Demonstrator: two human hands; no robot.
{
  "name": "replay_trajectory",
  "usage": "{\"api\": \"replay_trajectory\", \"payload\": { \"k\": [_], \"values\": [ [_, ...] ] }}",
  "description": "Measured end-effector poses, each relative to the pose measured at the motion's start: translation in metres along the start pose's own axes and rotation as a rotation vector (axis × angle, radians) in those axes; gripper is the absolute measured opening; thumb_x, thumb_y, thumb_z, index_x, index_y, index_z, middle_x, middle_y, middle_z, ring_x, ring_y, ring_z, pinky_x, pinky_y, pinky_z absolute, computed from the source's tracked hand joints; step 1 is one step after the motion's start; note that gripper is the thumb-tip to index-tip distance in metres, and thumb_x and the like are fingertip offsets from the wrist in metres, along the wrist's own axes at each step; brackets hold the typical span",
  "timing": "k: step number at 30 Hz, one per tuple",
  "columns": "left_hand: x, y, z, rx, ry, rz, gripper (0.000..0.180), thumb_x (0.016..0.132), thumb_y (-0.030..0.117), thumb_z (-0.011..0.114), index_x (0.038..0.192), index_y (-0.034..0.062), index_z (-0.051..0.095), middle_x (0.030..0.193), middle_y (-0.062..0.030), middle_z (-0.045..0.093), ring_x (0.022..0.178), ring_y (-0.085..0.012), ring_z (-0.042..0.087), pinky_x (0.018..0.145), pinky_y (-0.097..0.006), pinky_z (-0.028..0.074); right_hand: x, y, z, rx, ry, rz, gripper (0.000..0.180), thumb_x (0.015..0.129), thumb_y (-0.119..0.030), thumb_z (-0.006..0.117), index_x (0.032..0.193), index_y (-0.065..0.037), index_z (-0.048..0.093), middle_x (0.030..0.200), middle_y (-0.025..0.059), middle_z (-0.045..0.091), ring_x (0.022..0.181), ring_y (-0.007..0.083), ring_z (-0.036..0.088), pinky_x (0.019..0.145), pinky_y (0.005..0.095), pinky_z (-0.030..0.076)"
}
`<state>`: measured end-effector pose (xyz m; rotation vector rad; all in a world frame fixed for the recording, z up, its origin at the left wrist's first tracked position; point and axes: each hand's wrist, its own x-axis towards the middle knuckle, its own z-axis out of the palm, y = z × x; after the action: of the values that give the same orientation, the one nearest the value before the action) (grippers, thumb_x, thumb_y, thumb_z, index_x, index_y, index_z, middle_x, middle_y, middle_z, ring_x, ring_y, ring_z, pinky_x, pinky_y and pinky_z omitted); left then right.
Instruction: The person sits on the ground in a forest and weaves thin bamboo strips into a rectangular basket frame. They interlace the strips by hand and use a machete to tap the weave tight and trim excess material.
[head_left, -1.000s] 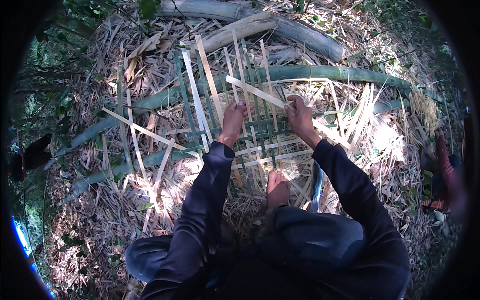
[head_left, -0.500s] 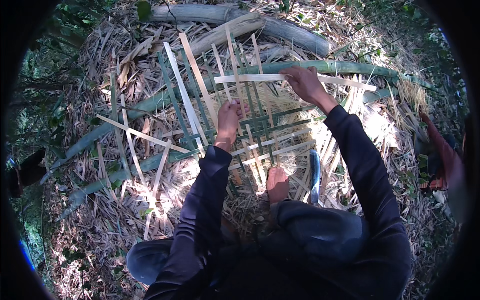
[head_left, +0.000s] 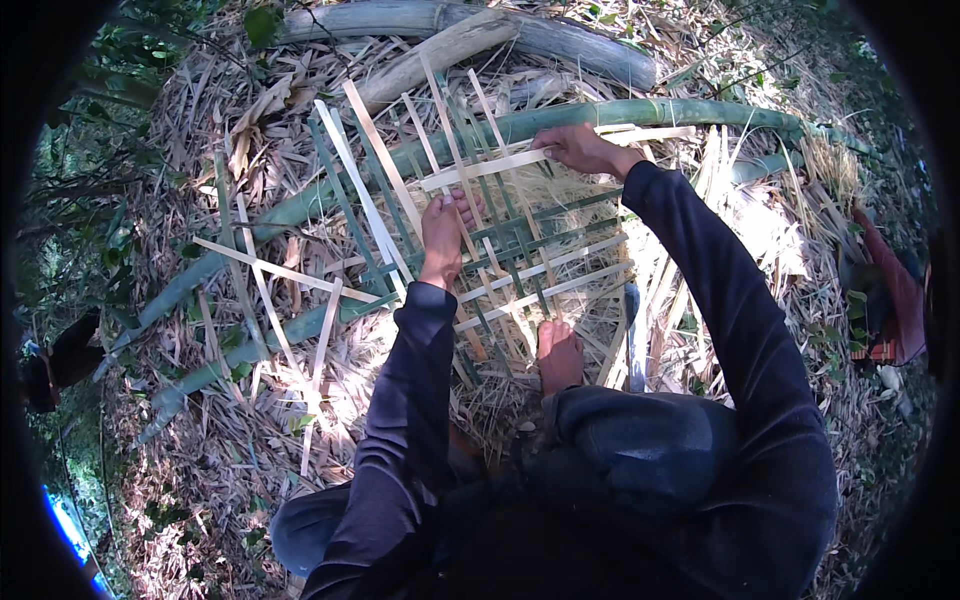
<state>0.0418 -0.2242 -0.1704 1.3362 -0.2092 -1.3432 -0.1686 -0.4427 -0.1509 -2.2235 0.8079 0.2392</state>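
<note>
The right hand [head_left: 570, 147] has its fingers closed on a pale strip [head_left: 500, 163], which lies across the far part of a woven lattice [head_left: 520, 240]. The left hand [head_left: 443, 228] is with curled fingers at the lattice; whether it grips something, I cannot tell. In my judgement, the pale strip could catch on the upright ends, or crack, if bent too sharply; the lattice could slip if the bare foot [head_left: 560, 355] presses too weakly. The left hand hides some crossings. The bluish long object [head_left: 635, 335] beside the foot is unclear; a reddish sleeve [head_left: 893, 290] is partly lost near the dark rim.
</note>
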Motion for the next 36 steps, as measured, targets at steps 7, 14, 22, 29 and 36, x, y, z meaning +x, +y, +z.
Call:
{"api": "replay_trajectory", "payload": {
  "k": [7,14,22,29,36],
  "values": [
    [-0.007,-0.001,-0.005,0.059,0.020,0.039,0.030,0.109,0.019,0.030,0.124,-0.0021,0.045,0.119,-0.0236,0.064,0.107,-0.0302,0.067,0.094,-0.038,0.054,-0.003,-0.026,0.001,-0.066,-0.045,-0.009,0.027,0.101,-0.023,0.051,0.126,-0.020,0.062,0.109,0.0109,0.068,0.106,0.0287,0.062,0.099,0.0516,0.031],
    [-0.005,-0.006,-0.010,-0.125,0.093,0.093,0.027,0.107,0.018,0.040,0.124,-0.0024,0.044,0.116,-0.0202,0.063,0.107,-0.0287,0.066,0.094,-0.038,0.054,-0.002,-0.011,0.016,0.103,-0.077,-0.078,0.029,0.100,-0.022,0.054,0.127,-0.016,0.062,0.112,0.0150,0.068,0.110,0.0325,0.061,0.100,0.0419,0.040],
    [-0.005,0.014,0.007,-0.310,0.233,0.211,0.024,0.104,0.023,0.052,0.114,0.0004,0.054,0.103,-0.0105,0.064,0.094,-0.0221,0.067,0.083,-0.037,0.056,-0.007,-0.012,0.013,0.063,-0.049,-0.057,0.029,0.099,-0.023,0.055,0.126,-0.017,0.064,0.116,0.0137,0.067,0.113,0.0316,0.060,0.104,0.0447,0.034],
    [-0.007,0.012,-0.011,0.007,0.331,0.237,0.023,0.104,0.020,0.053,0.097,0.0001,0.061,0.084,-0.0066,0.066,0.073,-0.0131,0.066,0.065,-0.027,0.055,-0.009,-0.018,0.018,0.029,0.066,-0.084,0.029,0.098,-0.021,0.055,0.125,-0.016,0.065,0.116,0.0135,0.068,0.109,0.0315,0.063,0.099,0.0424,0.041],
    [-0.022,0.021,-0.012,0.251,0.328,0.184,0.026,0.103,0.020,0.053,0.096,-0.0039,0.059,0.082,-0.0106,0.066,0.062,-0.0139,0.064,0.055,-0.026,0.053,-0.010,-0.016,0.020,0.131,0.084,-0.077,0.027,0.097,-0.017,0.057,0.122,-0.009,0.066,0.114,0.0153,0.069,0.106,0.0311,0.065,0.093,0.0394,0.049]
  ]
}}
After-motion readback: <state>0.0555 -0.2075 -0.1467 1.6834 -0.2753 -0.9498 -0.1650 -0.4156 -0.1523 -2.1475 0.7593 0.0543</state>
